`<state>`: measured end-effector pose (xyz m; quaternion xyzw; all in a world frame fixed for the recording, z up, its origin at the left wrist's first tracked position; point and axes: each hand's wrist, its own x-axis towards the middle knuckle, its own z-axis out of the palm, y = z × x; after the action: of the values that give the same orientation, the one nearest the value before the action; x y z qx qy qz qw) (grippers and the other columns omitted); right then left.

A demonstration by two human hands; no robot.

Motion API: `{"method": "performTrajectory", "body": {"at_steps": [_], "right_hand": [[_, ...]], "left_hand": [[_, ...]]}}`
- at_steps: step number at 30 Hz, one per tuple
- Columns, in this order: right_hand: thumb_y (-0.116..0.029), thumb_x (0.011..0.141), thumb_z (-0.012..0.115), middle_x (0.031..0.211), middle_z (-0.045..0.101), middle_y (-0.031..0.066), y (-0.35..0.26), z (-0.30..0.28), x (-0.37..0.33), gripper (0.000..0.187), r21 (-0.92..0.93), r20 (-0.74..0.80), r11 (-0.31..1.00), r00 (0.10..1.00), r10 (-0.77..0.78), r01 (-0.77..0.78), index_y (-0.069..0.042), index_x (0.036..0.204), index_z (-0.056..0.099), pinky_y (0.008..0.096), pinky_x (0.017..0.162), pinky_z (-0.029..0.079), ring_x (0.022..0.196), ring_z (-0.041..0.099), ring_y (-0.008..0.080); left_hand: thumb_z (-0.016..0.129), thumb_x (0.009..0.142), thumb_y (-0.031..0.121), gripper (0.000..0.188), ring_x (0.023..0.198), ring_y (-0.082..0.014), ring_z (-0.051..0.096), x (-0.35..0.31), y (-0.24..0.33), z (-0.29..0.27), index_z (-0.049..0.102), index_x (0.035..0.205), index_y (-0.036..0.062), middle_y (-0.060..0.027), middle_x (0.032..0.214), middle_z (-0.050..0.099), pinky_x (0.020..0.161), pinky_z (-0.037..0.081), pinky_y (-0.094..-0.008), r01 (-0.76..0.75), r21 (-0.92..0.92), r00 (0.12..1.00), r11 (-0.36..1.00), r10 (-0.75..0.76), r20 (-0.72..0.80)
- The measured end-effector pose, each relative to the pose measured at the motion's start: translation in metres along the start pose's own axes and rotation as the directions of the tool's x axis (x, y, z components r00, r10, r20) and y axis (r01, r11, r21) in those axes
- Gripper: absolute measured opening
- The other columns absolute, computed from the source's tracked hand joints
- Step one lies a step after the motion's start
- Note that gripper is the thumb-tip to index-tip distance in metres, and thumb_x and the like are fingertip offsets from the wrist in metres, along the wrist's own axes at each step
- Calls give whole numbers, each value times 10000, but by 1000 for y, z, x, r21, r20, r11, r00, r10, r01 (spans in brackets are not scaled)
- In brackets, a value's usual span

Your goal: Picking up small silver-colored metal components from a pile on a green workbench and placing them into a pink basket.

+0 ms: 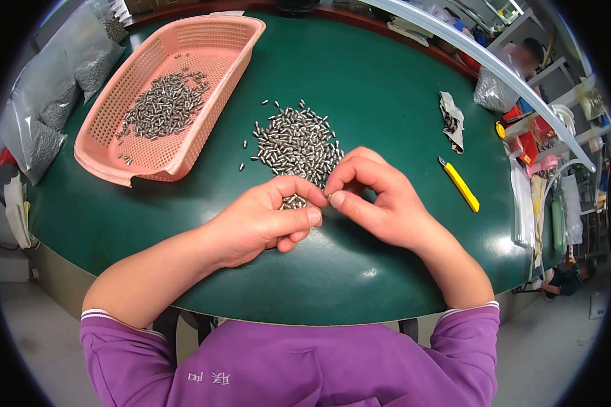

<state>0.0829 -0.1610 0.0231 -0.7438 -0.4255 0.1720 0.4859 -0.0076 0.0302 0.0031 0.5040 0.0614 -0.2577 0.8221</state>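
A loose heap of small, shiny, bullet-shaped metal parts (295, 142) lies on the green table, just beyond my hands. My left hand (254, 220) is curled, palm inward, around several of these small metal parts (292, 202), which show in the gap between thumb and forefinger. Close against its fingertips, my right hand (390, 203) pinches thumb and forefinger together. Whatever sits in that pinch is too small and too covered to name. Some single parts lie scattered at the left edge of the heap.
A pink perforated plastic basket (207, 129) holding more metal parts stands at the far left. Clear bags of parts (47, 102) line the left edge. To the right lie a yellow utility knife (461, 186) and a crumpled wrapper (451, 122). Another person (523, 57) is at the back right.
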Motion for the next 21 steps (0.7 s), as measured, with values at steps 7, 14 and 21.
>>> {"method": "performTrajectory", "body": {"at_steps": [7, 14, 21], "right_hand": [[-82, 848, 607, 904, 519, 28, -4, 10, -4, 71, 77, 8, 997, 1000, 9, -10, -71, 919, 609, 230, 665, 461, 743, 547, 99], [-38, 801, 613, 867, 543, 60, 8, 0, 3, 97, -231, -175, 973, 983, -56, 15, -59, 895, 625, 282, 670, 483, 757, 571, 169], [-29, 760, 642, 868, 537, 54, 15, -2, 3, 124, -501, -125, 861, 977, -172, 88, -76, 876, 639, 304, 683, 466, 812, 556, 197]], "left_hand": [[592, 903, 182, 206, 602, -47, 450, 0, -2, 1, 498, 1045, 66, -9, 793, 537, 506, 373, -183, -36, 2, 999, 999, 36, 25], [504, 948, 211, 174, 615, -51, 456, 0, -3, -1, 516, 1024, 55, -23, 865, 536, 490, 372, -181, -29, -43, 999, 999, 31, 40], [423, 968, 225, 230, 647, -87, 460, 1, -1, -6, 538, 1043, 41, -56, 882, 532, 483, 349, -204, -5, -123, 997, 992, 14, 69]]}}
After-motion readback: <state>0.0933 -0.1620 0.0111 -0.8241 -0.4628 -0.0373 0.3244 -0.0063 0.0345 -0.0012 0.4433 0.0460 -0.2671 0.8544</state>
